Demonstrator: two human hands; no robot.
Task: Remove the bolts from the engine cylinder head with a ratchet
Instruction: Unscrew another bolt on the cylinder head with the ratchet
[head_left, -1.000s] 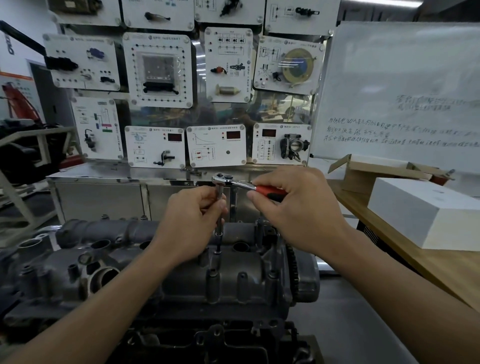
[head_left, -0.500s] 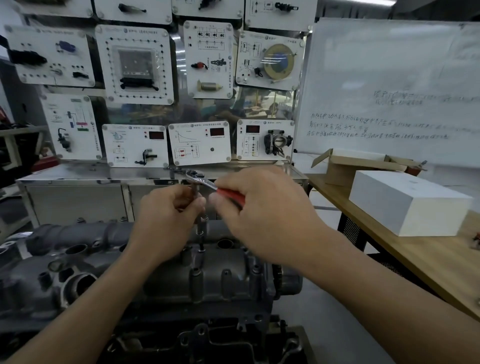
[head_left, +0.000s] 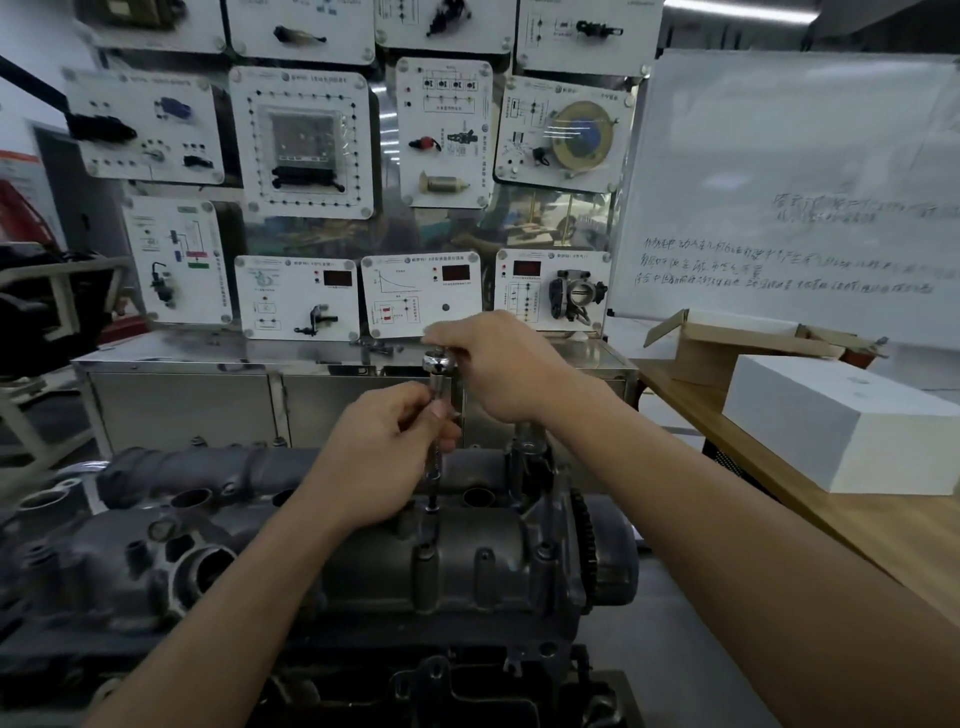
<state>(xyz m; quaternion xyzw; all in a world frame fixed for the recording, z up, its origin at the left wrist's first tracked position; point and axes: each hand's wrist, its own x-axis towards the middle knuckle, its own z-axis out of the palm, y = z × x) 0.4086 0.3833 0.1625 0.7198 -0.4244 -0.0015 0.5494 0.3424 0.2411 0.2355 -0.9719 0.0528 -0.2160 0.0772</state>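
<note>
ratchet (head_left: 435, 362) gripped by right hand (head_left: 506, 366), above left hand (head_left: 382, 452)

The dark grey cast-metal cylinder head (head_left: 467, 561) fills the lower centre of the frame. A chrome ratchet (head_left: 436, 364) stands upright on it, gripped by the left hand (head_left: 374, 457) below and the right hand (head_left: 504, 364) above. Behind stands a steel cabinet (head_left: 182, 400) carrying white instrument panels (head_left: 301, 140). At right, a wooden table (head_left: 883, 530) bears a white rectangular box (head_left: 841, 421).

One engine head (head_left: 467, 561) lies low in view. Above it are two hands, a left hand (head_left: 384, 452) and a right hand (head_left: 501, 364), and one ratchet (head_left: 436, 362). Behind it hang twelve white panels (head_left: 301, 140), three with red displays. Right of it, one wooden surface (head_left: 883, 540) bears two boxes, one white box (head_left: 852, 421) and one cardboard box (head_left: 727, 343), with one whiteboard (head_left: 789, 156) behind.
</note>
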